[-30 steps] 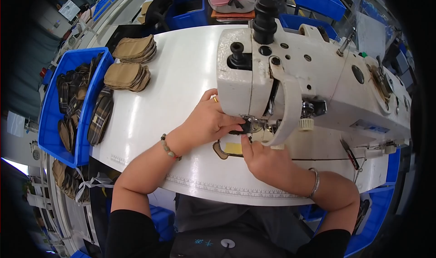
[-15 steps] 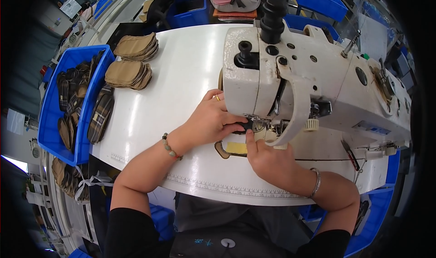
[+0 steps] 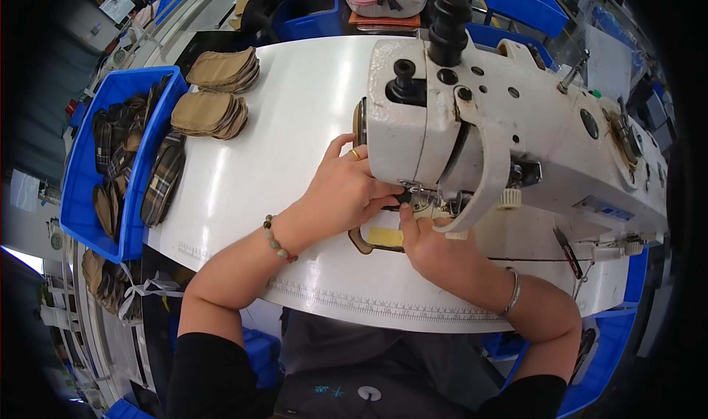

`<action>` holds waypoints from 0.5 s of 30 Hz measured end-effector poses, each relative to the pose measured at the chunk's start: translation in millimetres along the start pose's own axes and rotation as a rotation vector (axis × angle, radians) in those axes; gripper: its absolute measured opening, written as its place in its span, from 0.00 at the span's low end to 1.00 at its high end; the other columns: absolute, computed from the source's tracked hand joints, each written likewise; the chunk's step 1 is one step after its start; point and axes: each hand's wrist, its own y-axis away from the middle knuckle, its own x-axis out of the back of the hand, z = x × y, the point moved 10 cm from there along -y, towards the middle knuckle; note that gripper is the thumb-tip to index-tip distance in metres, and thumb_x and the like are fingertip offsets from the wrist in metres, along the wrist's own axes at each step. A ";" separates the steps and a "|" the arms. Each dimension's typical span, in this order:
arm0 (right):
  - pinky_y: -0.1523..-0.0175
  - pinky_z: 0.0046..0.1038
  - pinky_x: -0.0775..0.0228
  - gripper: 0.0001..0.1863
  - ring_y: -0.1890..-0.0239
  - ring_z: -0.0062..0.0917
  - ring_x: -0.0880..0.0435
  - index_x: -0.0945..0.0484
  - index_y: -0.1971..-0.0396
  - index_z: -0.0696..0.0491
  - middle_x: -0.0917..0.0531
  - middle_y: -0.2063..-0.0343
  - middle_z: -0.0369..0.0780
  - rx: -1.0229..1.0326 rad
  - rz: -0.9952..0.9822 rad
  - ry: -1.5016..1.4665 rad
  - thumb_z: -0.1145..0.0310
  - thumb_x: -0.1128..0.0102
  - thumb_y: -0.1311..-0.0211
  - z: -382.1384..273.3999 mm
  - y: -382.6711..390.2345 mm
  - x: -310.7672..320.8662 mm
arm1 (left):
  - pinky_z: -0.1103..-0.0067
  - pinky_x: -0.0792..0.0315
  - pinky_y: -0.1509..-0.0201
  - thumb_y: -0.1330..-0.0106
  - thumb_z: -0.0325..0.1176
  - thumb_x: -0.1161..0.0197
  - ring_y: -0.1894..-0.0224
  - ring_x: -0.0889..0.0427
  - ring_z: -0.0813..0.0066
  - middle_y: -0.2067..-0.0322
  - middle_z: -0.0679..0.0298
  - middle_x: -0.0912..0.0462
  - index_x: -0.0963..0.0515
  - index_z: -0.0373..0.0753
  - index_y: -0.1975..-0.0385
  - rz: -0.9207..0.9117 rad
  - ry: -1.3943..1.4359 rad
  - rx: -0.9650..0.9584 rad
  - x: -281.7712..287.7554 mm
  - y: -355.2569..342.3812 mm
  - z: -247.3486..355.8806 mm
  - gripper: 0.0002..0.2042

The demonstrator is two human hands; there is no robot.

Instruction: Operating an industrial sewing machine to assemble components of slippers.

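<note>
Pinching a dark piece (image 3: 404, 198) under the needle, left hand (image 3: 346, 190) curled

Two hands (image 3: 346, 190), one sewing machine (image 3: 516, 124), two tan piece stacks (image 3: 210, 113), one blue bin (image 3: 74, 198)

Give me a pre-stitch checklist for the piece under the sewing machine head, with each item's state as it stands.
1. Left hand on the workpiece: ok.
2. Right hand steadying its near edge: ok.
3. Fingertips clear of the needle: cannot tell, the sewing machine hides it.
4. Piece flat on the white table: ok where visible.
5. Presser foot down: cannot tell.
6. Tan stacks out of the way: ok.
</note>
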 end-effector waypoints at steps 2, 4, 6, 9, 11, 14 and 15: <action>0.80 0.27 0.35 0.25 0.84 0.24 0.24 0.21 0.50 0.65 0.23 0.84 0.35 -0.049 -0.063 -0.040 0.72 0.41 0.52 8.4 -1.0 -10.8 | 0.59 0.42 0.35 0.48 0.36 0.27 0.48 0.22 0.69 0.60 0.72 0.15 0.12 0.49 0.67 0.039 -0.024 0.029 1.6 -2.3 -3.7 0.08; 0.80 0.28 0.35 0.27 0.83 0.25 0.23 0.22 0.49 0.65 0.23 0.83 0.36 -0.047 -0.057 -0.059 0.73 0.41 0.52 8.8 0.8 -14.6 | 0.59 0.41 0.35 0.48 0.36 0.28 0.48 0.22 0.69 0.60 0.73 0.15 0.12 0.50 0.67 0.037 -0.046 0.023 0.9 -2.7 -3.1 0.08; 0.80 0.28 0.35 0.28 0.83 0.26 0.23 0.23 0.47 0.66 0.22 0.83 0.36 -0.047 -0.050 -0.078 0.73 0.41 0.52 8.7 0.5 -13.1 | 0.58 0.41 0.35 0.47 0.37 0.28 0.48 0.22 0.69 0.60 0.73 0.16 0.12 0.50 0.67 0.034 -0.067 0.017 1.0 -3.0 -2.6 0.08; 0.80 0.28 0.35 0.26 0.82 0.24 0.23 0.21 0.49 0.65 0.22 0.82 0.37 -0.032 -0.041 -0.004 0.73 0.40 0.53 5.8 -3.4 -0.9 | 0.58 0.41 0.35 0.46 0.37 0.28 0.48 0.23 0.69 0.59 0.73 0.16 0.12 0.51 0.66 0.044 -0.084 0.000 2.2 -2.8 -1.2 0.08; 0.81 0.27 0.35 0.25 0.82 0.22 0.24 0.19 0.52 0.64 0.23 0.82 0.36 -0.044 -0.044 -0.002 0.72 0.40 0.54 4.3 -3.7 3.1 | 0.58 0.41 0.36 0.47 0.38 0.28 0.48 0.23 0.69 0.59 0.73 0.16 0.12 0.51 0.66 0.073 -0.081 -0.011 3.9 -2.3 -0.8 0.08; 0.82 0.27 0.37 0.23 0.82 0.21 0.25 0.18 0.54 0.62 0.26 0.82 0.35 -0.033 0.010 -0.008 0.72 0.40 0.54 0.0 -1.7 7.5 | 0.58 0.41 0.36 0.47 0.39 0.28 0.48 0.23 0.68 0.59 0.72 0.16 0.12 0.50 0.65 0.074 -0.075 -0.012 4.0 -2.8 -1.0 0.09; 0.82 0.27 0.37 0.23 0.82 0.21 0.25 0.18 0.54 0.62 0.26 0.82 0.35 -0.033 0.009 -0.008 0.72 0.40 0.54 -0.4 -0.9 5.6 | 0.58 0.41 0.36 0.47 0.39 0.28 0.48 0.23 0.68 0.59 0.72 0.16 0.12 0.50 0.65 0.074 -0.075 -0.013 3.6 -2.8 -1.1 0.09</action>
